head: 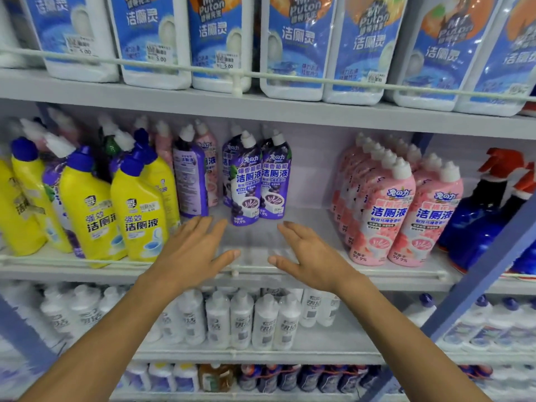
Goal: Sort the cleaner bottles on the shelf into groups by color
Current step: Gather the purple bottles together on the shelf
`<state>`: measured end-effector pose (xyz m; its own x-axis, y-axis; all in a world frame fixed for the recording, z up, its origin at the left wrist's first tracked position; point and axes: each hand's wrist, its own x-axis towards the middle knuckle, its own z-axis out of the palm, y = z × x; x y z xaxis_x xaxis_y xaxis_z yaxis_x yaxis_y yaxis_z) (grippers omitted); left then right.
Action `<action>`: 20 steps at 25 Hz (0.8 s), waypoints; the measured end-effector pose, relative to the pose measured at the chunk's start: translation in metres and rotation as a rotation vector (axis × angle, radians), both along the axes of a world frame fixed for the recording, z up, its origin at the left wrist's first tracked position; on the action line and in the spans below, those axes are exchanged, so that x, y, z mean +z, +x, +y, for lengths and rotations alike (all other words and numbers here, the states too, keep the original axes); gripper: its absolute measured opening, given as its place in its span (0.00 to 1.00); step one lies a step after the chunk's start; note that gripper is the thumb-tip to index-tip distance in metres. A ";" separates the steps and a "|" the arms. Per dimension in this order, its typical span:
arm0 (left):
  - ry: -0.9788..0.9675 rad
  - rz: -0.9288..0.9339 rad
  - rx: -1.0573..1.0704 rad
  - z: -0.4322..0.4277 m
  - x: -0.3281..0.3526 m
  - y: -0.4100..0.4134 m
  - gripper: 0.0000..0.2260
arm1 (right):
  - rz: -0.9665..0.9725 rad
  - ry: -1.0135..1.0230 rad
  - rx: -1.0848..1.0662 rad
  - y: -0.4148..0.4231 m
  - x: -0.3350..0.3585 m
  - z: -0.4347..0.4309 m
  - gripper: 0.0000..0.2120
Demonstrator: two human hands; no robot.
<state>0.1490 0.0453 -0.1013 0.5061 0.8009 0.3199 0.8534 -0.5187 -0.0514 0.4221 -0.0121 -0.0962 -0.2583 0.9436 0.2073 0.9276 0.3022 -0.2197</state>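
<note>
Near the purple bottles [255, 184], left hand [194, 250] and right hand [313, 256] hover straight-fingered, seemingly above the shelf [252, 237].

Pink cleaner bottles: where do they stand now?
Head view: the pink cleaner bottles stand right of centre on the middle shelf, between the purple bottles and the blue spray bottles.

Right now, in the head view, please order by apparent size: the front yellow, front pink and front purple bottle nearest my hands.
1-2. front yellow bottle and front pink bottle: look alike, not ranked.
3. front purple bottle: looks smallest, but stands farther back, so unsure.
</note>
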 end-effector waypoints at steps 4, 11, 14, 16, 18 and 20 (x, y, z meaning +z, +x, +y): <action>0.055 -0.004 0.067 0.006 0.009 -0.009 0.35 | 0.042 0.065 0.052 -0.018 0.019 0.041 0.37; -0.019 -0.045 0.214 0.048 0.040 0.016 0.34 | 0.153 0.128 -0.094 0.024 0.039 0.129 0.34; -0.157 -0.194 0.260 0.079 0.047 0.038 0.32 | 0.222 0.181 -0.115 0.036 0.032 0.166 0.27; -0.167 -0.270 0.264 0.101 0.049 0.053 0.31 | 0.275 0.147 -0.167 0.038 0.023 0.185 0.29; -0.146 -0.358 0.244 0.122 0.045 0.063 0.29 | 0.337 0.111 -0.236 0.038 0.015 0.199 0.32; -0.171 -0.516 0.186 0.139 0.036 0.068 0.24 | 0.450 0.082 -0.250 0.039 0.007 0.208 0.29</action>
<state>0.2169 0.1843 -0.0652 0.1640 0.9237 0.3462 0.8235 -0.3215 0.4675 0.4607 0.1962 -0.0887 0.1040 0.9411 0.3218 0.7929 0.1168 -0.5980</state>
